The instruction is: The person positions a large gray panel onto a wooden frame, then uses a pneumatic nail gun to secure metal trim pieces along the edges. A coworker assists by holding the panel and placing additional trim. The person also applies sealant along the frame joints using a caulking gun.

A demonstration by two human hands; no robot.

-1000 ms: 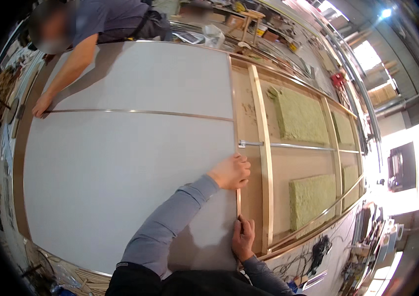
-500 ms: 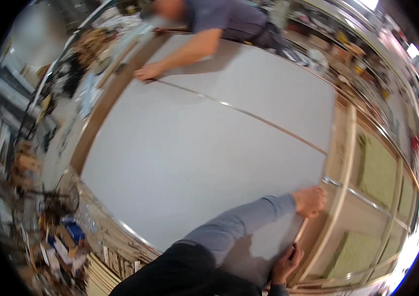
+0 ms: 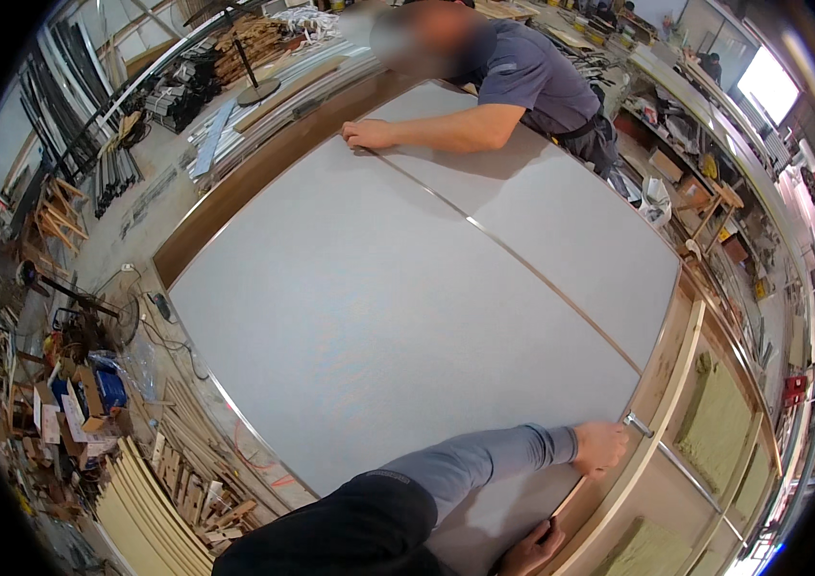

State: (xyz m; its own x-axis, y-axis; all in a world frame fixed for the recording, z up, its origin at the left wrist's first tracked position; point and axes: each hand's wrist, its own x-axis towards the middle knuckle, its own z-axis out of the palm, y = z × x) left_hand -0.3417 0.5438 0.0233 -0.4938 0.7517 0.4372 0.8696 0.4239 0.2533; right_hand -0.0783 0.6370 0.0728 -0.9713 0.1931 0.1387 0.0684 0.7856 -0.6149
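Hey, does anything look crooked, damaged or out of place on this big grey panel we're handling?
Nothing stands out. The grey panel lies flat in the wooden frame, its seam strip runs straight, and no damage shows. The left hand and right hand rest at its edge.

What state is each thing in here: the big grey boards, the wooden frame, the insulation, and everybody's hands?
Near grey board: lying flat on the frame.
Far grey board: flat, beside the near one along a thin seam.
Wooden frame: uncovered at the right.
Insulation: fitted between the frame bars.
Left hand: pressed on the near board's edge.
Right hand: fingers on the same edge, partly cut off.
Co-worker's hand: resting at the seam's far end.
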